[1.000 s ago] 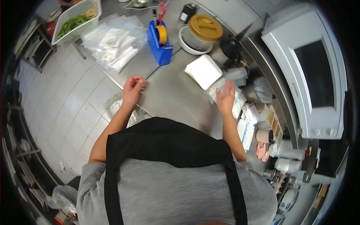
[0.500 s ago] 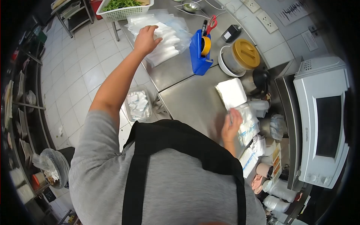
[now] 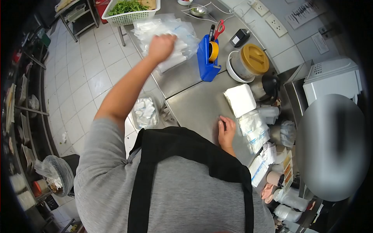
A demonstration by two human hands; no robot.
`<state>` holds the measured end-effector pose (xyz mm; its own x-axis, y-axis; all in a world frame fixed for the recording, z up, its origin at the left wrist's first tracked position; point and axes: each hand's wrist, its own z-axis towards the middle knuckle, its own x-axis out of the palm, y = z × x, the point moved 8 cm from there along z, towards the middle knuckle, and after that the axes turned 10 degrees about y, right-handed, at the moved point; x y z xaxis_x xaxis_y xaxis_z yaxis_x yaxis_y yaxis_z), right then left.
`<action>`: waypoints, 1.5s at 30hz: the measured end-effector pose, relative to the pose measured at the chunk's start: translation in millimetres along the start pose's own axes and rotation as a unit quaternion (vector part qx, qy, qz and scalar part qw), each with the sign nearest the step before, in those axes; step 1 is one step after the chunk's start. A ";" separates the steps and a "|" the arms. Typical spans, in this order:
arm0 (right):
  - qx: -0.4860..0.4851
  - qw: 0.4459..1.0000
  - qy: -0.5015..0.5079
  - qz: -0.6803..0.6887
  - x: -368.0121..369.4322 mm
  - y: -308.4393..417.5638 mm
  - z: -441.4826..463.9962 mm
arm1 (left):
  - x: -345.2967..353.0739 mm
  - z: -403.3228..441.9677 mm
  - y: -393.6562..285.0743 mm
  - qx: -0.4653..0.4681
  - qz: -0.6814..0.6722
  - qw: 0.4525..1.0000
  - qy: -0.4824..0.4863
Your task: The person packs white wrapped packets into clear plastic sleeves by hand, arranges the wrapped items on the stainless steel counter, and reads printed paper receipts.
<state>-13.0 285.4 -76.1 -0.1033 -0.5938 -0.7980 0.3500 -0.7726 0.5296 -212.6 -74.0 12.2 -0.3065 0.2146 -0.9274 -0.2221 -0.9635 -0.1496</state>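
My left hand is closed over the pile of clear plastic bags at the far left of the steel table; what its fingers grip is hidden. Near the table's front right, my right hand rests low over the steel with curled fingers, and nothing shows in it. A blue tape dispenser with yellow tape, a marker and red scissors stands right of the bags. Beyond my right hand are a white spiral notepad and packs of plastic bags.
A white basket of greens stands at the far left. A tub with a yellow lid sits in a white bowl. Below the table's left edge is a clear container of white packets. A blurred oval covers part of the microwave.
My left hand reached out to the bags, then closed and moved slightly right over them. My right hand moved back from the bag packs toward the table's front and curled.
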 end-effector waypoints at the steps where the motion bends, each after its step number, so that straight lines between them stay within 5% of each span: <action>1: 0.001 1.000 -0.002 0.004 0.8 -2.6 0.7 | 4.8 -12.9 -30.2 0.025 0.000 0.999 0.036; 5: 0.023 0.999 0.012 0.019 0.0 -3.0 4.3 | 13.6 -97.2 -141.7 0.141 -0.393 0.902 0.110; 7: 0.052 0.997 0.025 0.044 1.6 -6.7 5.8 | 32.4 -129.2 -160.7 0.204 -0.410 0.880 0.125; 11: 0.056 0.998 -0.007 0.015 3.4 -5.3 -5.4 | 45.8 -152.5 -137.2 0.284 -0.350 0.887 0.100; 15: 0.053 0.998 -0.039 0.013 3.9 -7.3 -11.5 | 57.8 -178.0 -112.3 0.287 -0.237 0.908 0.191; 20: 0.084 0.994 -0.067 0.021 -13.2 -13.0 -46.0 | 65.4 -189.3 -119.1 0.243 -0.171 0.940 0.170; 30: 0.181 0.970 -0.072 -0.145 -86.3 13.3 -246.3 | 56.4 -165.7 -176.5 0.354 -0.179 0.901 0.173; 38: 0.208 0.959 -0.088 -0.170 -86.8 20.9 -256.2 | 60.6 -143.2 -153.8 0.295 -0.344 0.884 0.113; 41: 0.211 0.959 -0.081 -0.169 -87.1 20.3 -256.1 | 90.6 -123.8 -127.3 0.166 -0.494 0.832 0.193; 45: 0.215 0.957 -0.082 -0.176 -86.7 21.1 -256.6 | 62.0 -124.1 -140.5 0.255 -0.356 0.891 0.120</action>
<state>242.3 378.2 -69.5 -0.3022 -0.2800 -0.9112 -0.1454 -0.9312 0.3343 -85.5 54.9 -66.8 0.2740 0.6433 -0.7149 -0.6908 -0.3855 -0.6117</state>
